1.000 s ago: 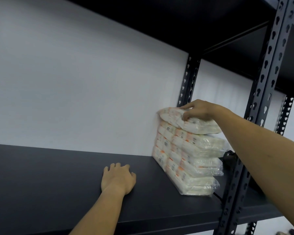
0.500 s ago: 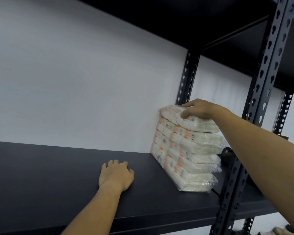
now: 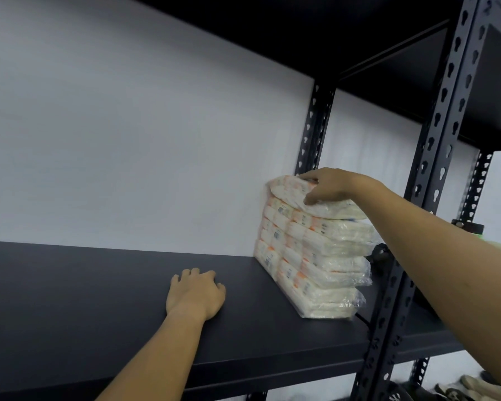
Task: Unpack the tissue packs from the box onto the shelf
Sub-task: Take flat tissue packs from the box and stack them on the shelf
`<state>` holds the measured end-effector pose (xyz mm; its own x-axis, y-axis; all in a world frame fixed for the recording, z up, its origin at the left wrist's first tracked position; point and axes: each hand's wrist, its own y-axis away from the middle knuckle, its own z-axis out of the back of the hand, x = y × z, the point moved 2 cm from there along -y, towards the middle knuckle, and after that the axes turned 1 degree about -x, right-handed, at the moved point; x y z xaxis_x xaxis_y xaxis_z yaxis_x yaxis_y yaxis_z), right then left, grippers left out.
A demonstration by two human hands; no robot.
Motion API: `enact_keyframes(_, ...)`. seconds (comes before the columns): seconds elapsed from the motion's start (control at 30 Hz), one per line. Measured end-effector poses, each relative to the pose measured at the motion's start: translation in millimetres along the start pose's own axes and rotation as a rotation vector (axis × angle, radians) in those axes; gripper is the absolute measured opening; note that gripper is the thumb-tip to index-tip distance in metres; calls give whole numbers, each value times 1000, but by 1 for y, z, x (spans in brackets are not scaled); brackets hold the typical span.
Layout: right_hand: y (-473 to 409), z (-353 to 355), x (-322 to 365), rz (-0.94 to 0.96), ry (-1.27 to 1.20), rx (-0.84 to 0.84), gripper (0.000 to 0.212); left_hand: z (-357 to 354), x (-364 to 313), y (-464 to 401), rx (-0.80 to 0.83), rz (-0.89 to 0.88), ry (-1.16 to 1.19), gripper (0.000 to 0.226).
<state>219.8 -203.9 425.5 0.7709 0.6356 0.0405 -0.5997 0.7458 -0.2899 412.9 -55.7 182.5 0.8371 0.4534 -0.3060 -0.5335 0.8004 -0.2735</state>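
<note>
Black shelf board (image 3: pixel 70 299) carried the stack of tissue packs (image 3: pixel 310 264), long axes running from the wall toward the front edge, well right of the left hand (image 3: pixel 195 293), which stayed flat on the board. Right hand (image 3: pixel 330 186) still gripped the top pack (image 3: pixel 298 195) beneath it, unmoved.

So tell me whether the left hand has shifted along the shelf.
No. The left hand rests flat on the shelf, the same way left of the tissue stack.

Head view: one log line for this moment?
right hand grips top tissue pack on stack | left hand rests on shelf
</note>
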Motion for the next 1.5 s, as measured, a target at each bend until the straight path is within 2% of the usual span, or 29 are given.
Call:
enact_keyframes(0.27,7,-5,2,-20,-25,-72,76,1,0,1,-10,-1,32,46)
enact_keyframes(0.47,49,-17,25,88,82,-586,53,12,-2,8,-116,-22,83,42)
enact_keyframes(0.57,78,-36,34,161,42,-676,49,20,-7,15,-208,-60,101,42)
enact_keyframes(0.9,180,-123,75,211,-329,-591,54,40,-3,73,-279,-111,10,46)
enact_keyframes(1.07,235,-175,100,201,-549,-475,51,44,19,136,-312,-134,-80,46)
enact_keyframes(1.23,290,-221,129,209,-716,-470,46,32,55,209,-374,-260,-262,56)
enact_keyframes(1.37,325,-264,143,238,-833,-421,42,18,80,256,-378,-289,-166,57)
enact_keyframes(1.5,352,-322,152,209,-824,-257,41,-28,105,299,-235,-154,-1,56)
